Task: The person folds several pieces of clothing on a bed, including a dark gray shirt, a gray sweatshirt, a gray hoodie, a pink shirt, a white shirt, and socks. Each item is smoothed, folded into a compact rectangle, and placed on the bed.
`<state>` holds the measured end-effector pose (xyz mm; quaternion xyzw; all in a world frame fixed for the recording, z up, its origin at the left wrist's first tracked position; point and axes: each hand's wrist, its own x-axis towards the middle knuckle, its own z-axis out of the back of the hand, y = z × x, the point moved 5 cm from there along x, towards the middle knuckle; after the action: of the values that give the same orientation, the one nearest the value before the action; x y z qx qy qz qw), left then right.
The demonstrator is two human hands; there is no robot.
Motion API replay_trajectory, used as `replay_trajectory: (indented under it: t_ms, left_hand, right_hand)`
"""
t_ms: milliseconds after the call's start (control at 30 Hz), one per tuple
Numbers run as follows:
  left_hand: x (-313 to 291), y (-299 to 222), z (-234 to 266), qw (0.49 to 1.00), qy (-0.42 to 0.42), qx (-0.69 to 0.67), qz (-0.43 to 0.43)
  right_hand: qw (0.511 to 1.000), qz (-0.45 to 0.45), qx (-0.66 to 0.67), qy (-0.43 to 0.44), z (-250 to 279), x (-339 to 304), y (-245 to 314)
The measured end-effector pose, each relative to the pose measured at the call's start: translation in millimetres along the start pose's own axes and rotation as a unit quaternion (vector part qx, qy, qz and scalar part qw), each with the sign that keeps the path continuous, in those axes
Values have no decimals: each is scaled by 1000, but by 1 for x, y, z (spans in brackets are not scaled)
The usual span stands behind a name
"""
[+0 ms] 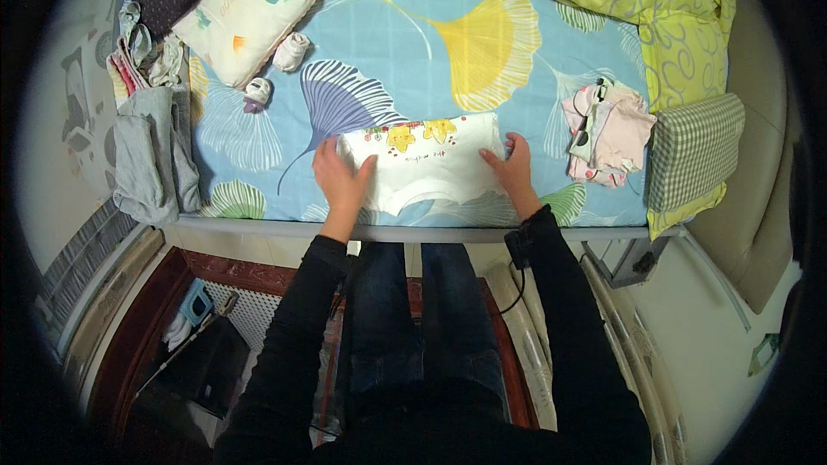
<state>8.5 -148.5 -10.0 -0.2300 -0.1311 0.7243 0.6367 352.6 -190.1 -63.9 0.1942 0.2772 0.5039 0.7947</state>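
A white T-shirt [422, 174] with yellow star-like prints lies folded near the front edge of the bed, its neckline toward me. My left hand [343, 179] grips its left side, thumb on top of the cloth. At the opposite side, my right hand [514, 174] holds the shirt's edge, thumb also on top and fingers curled. Parts of the fingers on both hands are hidden.
Pink folded clothes [610, 133] lie to the right, beside a green checked pillow [696, 153]. A yellow-green quilt [680, 0] covers the far right. At left are a cream pillow [250, 13], a rolled white cloth [291, 52], a small doll-like item [257, 95] and grey garments [155, 155].
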Motion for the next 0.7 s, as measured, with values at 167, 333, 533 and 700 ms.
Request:
replay_trajectory:
  t_ms: [167, 333, 533, 700]
  left_hand:
    - [-19, -83, -42, 898, 221, 119, -361]
    - [-4, -70, -80, 869, 306, 235, -308]
    - [-15, -73, -79, 913, 210, 172, -303]
    - [-19, -65, -72, 930, 229, 55, -282]
  right_hand:
    - [961, -180, 127, 170, -25, 16, -7]
    - [930, -206, 169, 253, -25, 21, -2]
    - [904, -205, 211, 309, -23, 8, 1]
    - [910, -161, 265, 276, -12, -10, 27]
